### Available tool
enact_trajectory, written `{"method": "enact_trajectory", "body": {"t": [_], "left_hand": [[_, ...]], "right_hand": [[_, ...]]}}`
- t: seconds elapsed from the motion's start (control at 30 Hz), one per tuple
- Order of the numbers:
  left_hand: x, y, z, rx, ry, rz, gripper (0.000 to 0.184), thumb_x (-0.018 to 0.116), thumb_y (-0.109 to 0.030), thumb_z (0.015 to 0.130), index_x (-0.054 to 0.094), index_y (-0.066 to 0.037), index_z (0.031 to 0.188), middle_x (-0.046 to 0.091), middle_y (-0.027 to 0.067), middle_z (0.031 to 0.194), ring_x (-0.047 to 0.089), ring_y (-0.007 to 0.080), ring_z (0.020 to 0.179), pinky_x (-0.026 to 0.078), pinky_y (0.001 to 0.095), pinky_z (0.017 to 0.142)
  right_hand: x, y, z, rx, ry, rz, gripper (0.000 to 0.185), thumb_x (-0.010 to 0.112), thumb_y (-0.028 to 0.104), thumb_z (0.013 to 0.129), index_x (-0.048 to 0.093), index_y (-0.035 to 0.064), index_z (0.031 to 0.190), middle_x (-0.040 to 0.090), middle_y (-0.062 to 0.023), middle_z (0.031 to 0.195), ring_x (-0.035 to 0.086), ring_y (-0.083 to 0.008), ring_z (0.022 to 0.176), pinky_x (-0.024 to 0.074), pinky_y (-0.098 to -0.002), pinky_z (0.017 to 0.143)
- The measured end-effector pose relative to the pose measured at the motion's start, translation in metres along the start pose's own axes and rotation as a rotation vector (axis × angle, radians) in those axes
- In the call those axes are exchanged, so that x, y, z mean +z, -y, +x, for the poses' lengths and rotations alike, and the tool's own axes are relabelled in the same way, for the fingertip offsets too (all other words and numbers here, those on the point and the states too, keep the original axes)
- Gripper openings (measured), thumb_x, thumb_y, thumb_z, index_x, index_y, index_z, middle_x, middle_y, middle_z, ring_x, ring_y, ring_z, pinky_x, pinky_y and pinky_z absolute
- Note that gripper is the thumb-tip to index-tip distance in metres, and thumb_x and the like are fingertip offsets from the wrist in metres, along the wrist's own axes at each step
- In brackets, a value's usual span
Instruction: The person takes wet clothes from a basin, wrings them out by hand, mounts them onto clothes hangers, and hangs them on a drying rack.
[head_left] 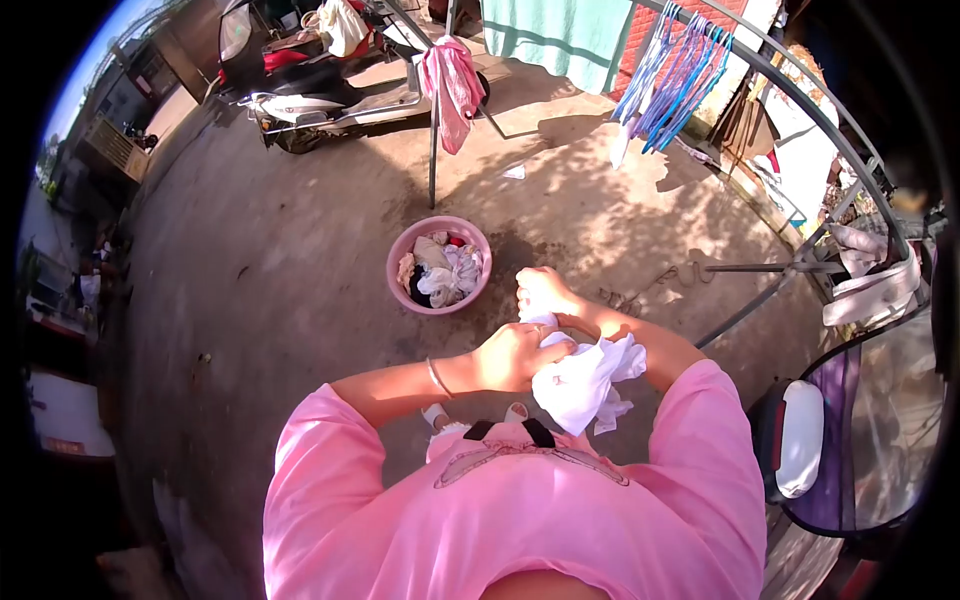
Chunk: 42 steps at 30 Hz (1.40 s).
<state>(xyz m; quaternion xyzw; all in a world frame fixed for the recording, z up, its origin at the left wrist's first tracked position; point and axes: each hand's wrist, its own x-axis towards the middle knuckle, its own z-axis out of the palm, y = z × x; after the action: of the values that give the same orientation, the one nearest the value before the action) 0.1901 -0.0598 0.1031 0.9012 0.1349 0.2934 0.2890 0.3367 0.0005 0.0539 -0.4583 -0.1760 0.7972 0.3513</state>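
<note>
A white cloth garment (585, 385) is bunched and twisted between my two hands, in front of my chest. My left hand (510, 356), with a bracelet on its wrist, is closed around the cloth, and loose folds spill out to its right. Just beyond it my right hand (545, 293) is also closed on the cloth, of which only a short stretch shows between the fists. Ahead and to the left on the ground stands a pink basin (400, 293), holding crumpled white, beige and dark clothes (446, 272).
A metal drying rack (790, 85) arches over the right side, carrying several blue and purple hangers (680, 75), a green towel (560, 40) and a pink cloth (452, 92). A three-wheeled vehicle (310, 105) is parked behind. At lower right is a dark-rimmed lounge chair (880, 420).
</note>
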Motion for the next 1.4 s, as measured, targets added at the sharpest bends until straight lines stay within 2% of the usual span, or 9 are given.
{"method": "enact_trajectory", "body": {"t": [0.07, 0.23, 0.37, 0.7, 0.73, 0.8, 0.93, 1.1, 1.4], "left_hand": [[-0.003, 0.013, 0.002, -0.201, -0.208, -0.112, 0.044, 0.071, -0.014, 0.065, 0.057, -0.001, 0.104, 0.063, 0.0134, 0.083, 0.063, 0.0271, 0.071, 0.05, 0.0335, 0.068], [-0.009, 0.041, 0.004, -0.521, -0.685, -1.125, 0.04, 0.06, -0.002, 0.07, 0.055, 0.005, 0.109, 0.064, 0.011, 0.094, 0.061, 0.018, 0.08, 0.049, 0.0312, 0.077], [-0.022, 0.046, 0.013, -0.531, -0.763, -1.363, 0.049, 0.058, -0.003, 0.07, 0.048, 0.006, 0.118, 0.062, 0.0121, 0.102, 0.058, 0.0168, 0.081, 0.048, 0.0301, 0.077], [0.021, 0.04, -0.025, -0.405, -0.623, -2.4, 0.042, 0.058, -0.015, 0.082, 0.045, 0.01, 0.113, 0.057, 0.0138, 0.086, 0.055, 0.0204, 0.078, 0.048, 0.0287, 0.073], [0.03, 0.042, -0.032, -0.42, -0.521, -2.551, 0.042, 0.058, -0.015, 0.082, 0.045, 0.01, 0.113, 0.058, 0.0149, 0.089, 0.054, 0.0194, 0.078, 0.048, 0.0283, 0.072], [0.029, 0.041, -0.037, -0.454, -0.503, -2.548, 0.038, 0.06, -0.015, 0.081, 0.049, 0.007, 0.109, 0.059, 0.0124, 0.087, 0.054, 0.0172, 0.073, 0.048, 0.0273, 0.067], [-0.003, 0.021, -0.035, -0.639, -0.336, -0.726, 0.036, 0.07, -0.029, 0.077, 0.059, -0.002, 0.099, 0.061, 0.0046, 0.079, 0.053, 0.0117, 0.058, 0.046, 0.0258, 0.055], [0.016, 0.043, -0.039, -0.957, -0.124, -0.173, 0.039, 0.074, -0.032, 0.07, 0.063, -0.006, 0.096, 0.064, 0.0077, 0.084, 0.059, 0.0166, 0.067, 0.047, 0.0312, 0.065], [0.072, 0.1, -0.106, -0.803, -0.13, -0.37, 0.047, 0.072, -0.04, 0.073, 0.062, -0.005, 0.103, 0.066, 0.0075, 0.093, 0.062, 0.0218, 0.084, 0.046, 0.0324, 0.078]], "right_hand": [[-0.082, -0.036, 0.076, -0.405, 0.358, -0.256, 0.023, 0.047, 0.014, 0.088, 0.043, 0.0138, 0.065, 0.045, 0.0006, 0.062, 0.046, -0.0139, 0.05, 0.0425, -0.031, 0.048], [-0.054, -0.043, 0.026, -0.246, 0.157, 0.455, 0.02, 0.055, 0.03, 0.089, 0.056, 0.01, 0.087, 0.062, -0.0039, 0.079, 0.062, -0.0174, 0.069, 0.0529, -0.0337, 0.065], [-0.024, -0.044, -0.012, -0.305, 0.491, 0.613, 0.092, 0.027, 0.075, 0.08, 0.03, 0.0037, 0.138, 0.041, -0.0208, 0.135, 0.04, -0.0343, 0.125, 0.0275, -0.049, 0.106], [-0.012, -0.04, 0.056, -0.31, 1.34, 0.641, 0.094, 0.038, 0.078, 0.073, 0.024, 0.0153, 0.142, 0.046, -0.0227, 0.127, 0.056, -0.0303, 0.101, 0.048, -0.0501, 0.084], [0.028, -0.017, 0.023, -0.474, 0.578, 0.426, 0.079, 0.035, 0.07, 0.083, 0.029, 0.0153, 0.14, 0.051, -0.0214, 0.12, 0.058, -0.0292, 0.098, 0.0482, -0.0482, 0.085], [0.05, -0.001, 0.002, -0.484, 0.555, 0.351, 0.064, 0.042, 0.056, 0.089, 0.042, 0.008, 0.131, 0.056, -0.0181, 0.112, 0.059, -0.026, 0.098, 0.0483, -0.0435, 0.087], [0.03, 0.013, 0.023, -0.229, 0.803, 0.016, 0.04, 0.065, 0.024, 0.082, 0.055, -0.0028, 0.11, 0.06, -0.0132, 0.104, 0.06, -0.0225, 0.097, 0.0501, -0.0374, 0.084], [0.031, -0.024, 0.054, -0.77, -0.155, -1.031, 0.028, 0.068, 0.014, 0.065, 0.062, 0.0001, 0.089, 0.066, -0.0167, 0.085, 0.065, -0.0277, 0.08, 0.0505, -0.0369, 0.07], [0.0, -0.094, 0.064, -0.796, -0.365, -0.896, 0.028, 0.064, 0.018, 0.074, 0.06, 0.0017, 0.096, 0.066, -0.0123, 0.09, 0.064, -0.0281, 0.083, 0.0503, -0.0389, 0.075]]}}
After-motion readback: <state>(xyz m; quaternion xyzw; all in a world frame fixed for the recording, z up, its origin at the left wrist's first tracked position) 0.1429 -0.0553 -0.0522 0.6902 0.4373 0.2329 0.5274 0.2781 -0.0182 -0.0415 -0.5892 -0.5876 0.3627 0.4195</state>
